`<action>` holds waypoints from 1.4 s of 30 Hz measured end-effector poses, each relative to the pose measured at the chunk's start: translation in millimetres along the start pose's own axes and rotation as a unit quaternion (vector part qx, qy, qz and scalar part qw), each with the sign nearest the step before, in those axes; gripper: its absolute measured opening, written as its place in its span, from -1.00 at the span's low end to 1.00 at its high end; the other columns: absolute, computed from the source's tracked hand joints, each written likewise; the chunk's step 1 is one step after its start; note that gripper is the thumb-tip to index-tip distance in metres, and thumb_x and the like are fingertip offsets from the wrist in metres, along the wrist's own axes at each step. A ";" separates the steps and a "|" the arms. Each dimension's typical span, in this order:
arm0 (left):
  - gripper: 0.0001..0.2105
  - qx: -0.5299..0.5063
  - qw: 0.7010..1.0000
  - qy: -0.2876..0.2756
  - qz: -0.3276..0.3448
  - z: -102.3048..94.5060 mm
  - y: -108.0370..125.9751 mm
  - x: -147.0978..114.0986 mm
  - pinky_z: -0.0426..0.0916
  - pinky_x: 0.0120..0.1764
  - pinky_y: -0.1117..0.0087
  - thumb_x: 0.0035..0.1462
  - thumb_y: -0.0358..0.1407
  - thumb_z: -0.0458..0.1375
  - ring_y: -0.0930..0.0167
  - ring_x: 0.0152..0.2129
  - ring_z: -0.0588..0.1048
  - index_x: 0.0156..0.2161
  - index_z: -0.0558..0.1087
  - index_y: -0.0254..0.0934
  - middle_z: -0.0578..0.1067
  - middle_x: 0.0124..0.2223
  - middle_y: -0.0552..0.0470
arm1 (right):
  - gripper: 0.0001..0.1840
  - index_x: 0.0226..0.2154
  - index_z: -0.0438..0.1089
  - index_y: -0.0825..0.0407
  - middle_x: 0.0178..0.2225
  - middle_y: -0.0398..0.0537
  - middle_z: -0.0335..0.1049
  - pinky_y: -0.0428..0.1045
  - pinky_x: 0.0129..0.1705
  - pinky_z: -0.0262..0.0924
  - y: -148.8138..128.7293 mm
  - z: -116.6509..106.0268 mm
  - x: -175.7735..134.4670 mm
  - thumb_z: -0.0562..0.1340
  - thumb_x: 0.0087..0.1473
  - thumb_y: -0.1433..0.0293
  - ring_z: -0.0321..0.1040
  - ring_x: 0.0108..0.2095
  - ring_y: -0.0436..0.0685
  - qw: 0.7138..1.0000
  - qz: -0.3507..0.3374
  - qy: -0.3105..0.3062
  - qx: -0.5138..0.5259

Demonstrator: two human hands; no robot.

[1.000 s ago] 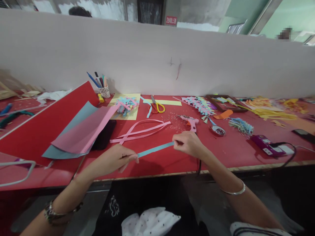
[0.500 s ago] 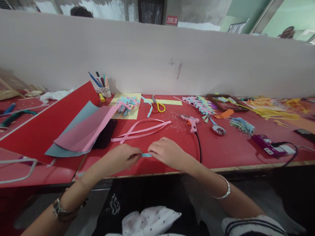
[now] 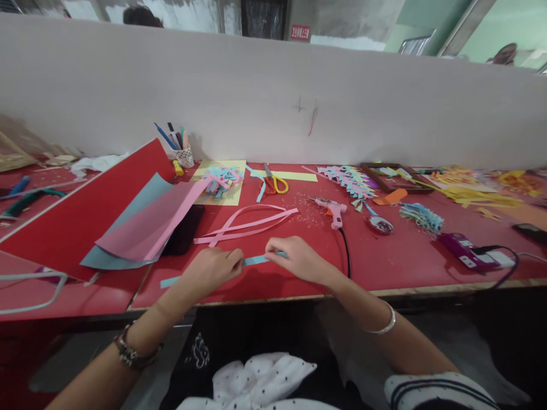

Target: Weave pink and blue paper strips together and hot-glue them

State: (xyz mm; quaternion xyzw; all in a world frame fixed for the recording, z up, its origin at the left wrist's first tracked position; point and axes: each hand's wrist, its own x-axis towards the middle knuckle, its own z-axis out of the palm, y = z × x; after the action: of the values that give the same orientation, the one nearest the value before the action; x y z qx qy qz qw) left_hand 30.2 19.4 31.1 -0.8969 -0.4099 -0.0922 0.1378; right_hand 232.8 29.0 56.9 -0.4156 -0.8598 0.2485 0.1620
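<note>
A light-blue paper strip (image 3: 255,260) stretches between my two hands, just over the red tabletop near its front edge. My left hand (image 3: 215,267) is closed on it, and the strip's tail shows beyond the wrist on the left. With pinched fingers, my right hand (image 3: 294,257) grips the strip close to its right end. Past my hands lie loose pink paper strips (image 3: 252,228), partly crossing each other. Farther back, a heap of short blue and pink paper pieces (image 3: 221,181) rests on a yellow sheet (image 3: 205,198).
Scissors (image 3: 277,182) lie behind the pink strips. A pink glue gun (image 3: 335,210) with a black cord is to the right, near a spoon-shaped item (image 3: 379,222). Pink and blue sheets (image 3: 145,228) lean over a dark phone (image 3: 184,230) at left. A purple power strip (image 3: 465,250) sits right.
My hands have moved slightly apart, showing more of the blue strip between them. The strip's tail now shows left of my left wrist, and its end shows past my right fingers.
</note>
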 end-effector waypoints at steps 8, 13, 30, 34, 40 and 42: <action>-0.80 0.009 0.998 -0.015 -0.055 3.9 -52.2 -42.6 -0.02 -0.63 0.46 -0.03 -0.40 -0.09 0.47 -0.75 0.29 -0.60 0.29 -0.23 0.27 -0.75 0.11 | -0.81 -0.53 0.27 0.10 -0.53 -0.15 0.35 -0.16 -0.41 0.03 30.6 -26.5 -22.3 0.07 0.04 0.37 0.23 -0.49 -0.05 0.996 0.014 0.073 0.052; -0.68 0.020 0.986 0.070 -0.152 -7.5 -50.3 -47.5 0.06 -0.61 0.44 0.11 -0.32 -0.18 0.41 -0.70 0.34 -0.55 0.35 -0.23 0.38 -0.68 0.04 | -0.78 -0.47 0.31 0.10 -0.50 -0.11 0.38 -0.15 -0.41 0.01 27.8 -28.8 -23.7 0.05 0.09 0.34 0.24 -0.49 -0.05 0.998 -0.031 0.060 -0.007; -0.64 -0.407 0.898 -0.096 -0.133 -5.8 14.7 -3.2 -0.01 -0.62 0.55 0.10 -0.19 -0.13 0.56 -0.70 0.19 -0.62 0.28 -0.33 0.23 -0.68 0.15 | -0.86 -0.50 0.34 0.07 -0.53 -0.13 0.35 -0.09 -0.39 -0.08 -14.1 6.9 8.8 0.10 -0.02 0.42 0.18 -0.50 -0.04 0.966 -0.168 -0.008 -0.194; -0.62 -0.499 0.846 -0.121 -0.145 -1.4 17.7 -6.3 -0.01 -0.63 0.57 0.08 -0.14 -0.11 0.58 -0.73 0.14 -0.66 0.14 -0.30 0.14 -0.72 0.20 | -0.88 -0.58 0.31 0.04 -0.62 -0.19 0.31 -0.12 -0.52 -0.18 -11.3 12.5 8.8 0.11 -0.09 0.42 0.08 -0.61 -0.07 0.973 -0.129 -0.024 -0.189; -0.66 -0.554 0.795 -0.175 -0.174 -7.1 14.9 -8.2 -0.01 -0.68 0.57 0.06 -0.15 -0.09 0.58 -0.79 0.13 -0.51 0.38 -0.34 0.17 -0.78 0.22 | -0.85 -0.52 0.36 0.03 -0.70 -0.23 0.25 -0.14 -0.56 -0.24 0.5 3.8 -2.1 0.08 -0.14 0.46 0.01 -0.67 -0.09 0.979 -0.079 -0.022 -0.186; -0.65 -0.557 0.788 -0.182 -0.190 -8.3 8.1 -12.2 -0.03 -0.69 0.57 0.04 -0.14 -0.09 0.58 -0.81 0.11 -0.42 0.44 -0.36 0.14 -0.79 0.23 | -0.83 -0.50 0.38 0.04 -0.70 -0.22 0.26 -0.14 -0.55 -0.21 11.1 -4.5 -8.5 0.07 -0.14 0.48 0.03 -0.67 -0.09 0.979 -0.055 -0.011 -0.195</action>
State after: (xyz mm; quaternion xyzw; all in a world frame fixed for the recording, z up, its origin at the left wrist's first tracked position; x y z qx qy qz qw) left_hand 28.1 3.0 34.1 -0.7222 -0.4671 -0.1634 -0.4832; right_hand 247.2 29.4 53.7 -0.3882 -0.9152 0.0709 0.0818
